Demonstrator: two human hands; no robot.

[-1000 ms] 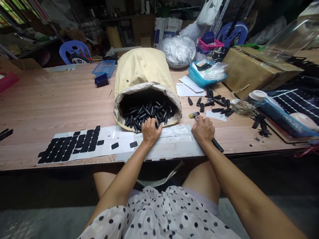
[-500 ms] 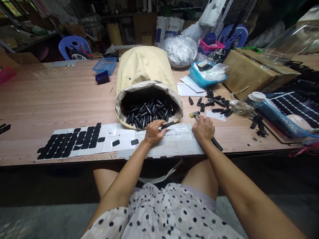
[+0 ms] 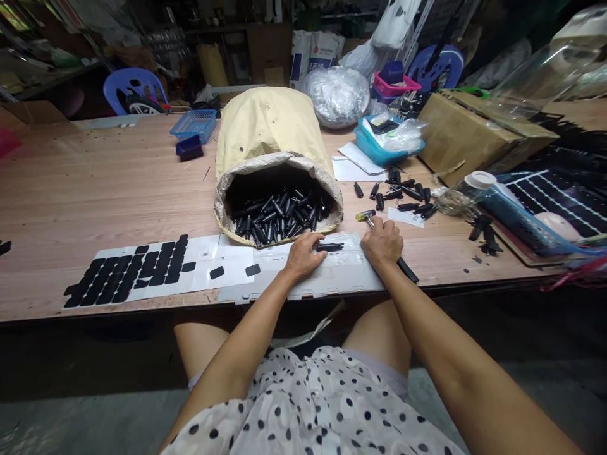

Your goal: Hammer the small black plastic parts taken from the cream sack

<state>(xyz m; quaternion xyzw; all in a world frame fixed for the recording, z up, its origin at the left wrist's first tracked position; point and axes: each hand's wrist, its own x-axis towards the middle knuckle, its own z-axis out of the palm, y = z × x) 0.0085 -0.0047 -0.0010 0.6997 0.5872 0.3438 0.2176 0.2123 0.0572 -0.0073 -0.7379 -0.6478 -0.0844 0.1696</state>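
Observation:
Between the fingers of my left hand (image 3: pixel 303 256) is a slim black tube-like part (image 3: pixel 331 247), lying low over the grey-white board (image 3: pixel 303 287) at the table's front edge. My right hand (image 3: pixel 382 242) is wrapped round the handle of a small hammer (image 3: pixel 365 215); its yellowish head points up and left, and the black grip end comes out below the hand. Just behind my left hand lies a cream sack (image 3: pixel 272 123) on its side, its mouth facing me, with many similar black parts (image 3: pixel 279 218) inside.
Left on white paper lie rows of black stickers (image 3: pixel 123 272). Loose black parts (image 3: pixel 410 189) are scattered right of the sack. Farther back are a blue basket (image 3: pixel 194 125), a teal basket (image 3: pixel 386 146) and a cardboard box (image 3: pixel 474 136). A blue tray (image 3: pixel 526 218) stands far right.
My left hand has shifted right with the black part, which now lies more level and lower over the board. My right hand still grips the hammer. The whole view has shifted slightly.

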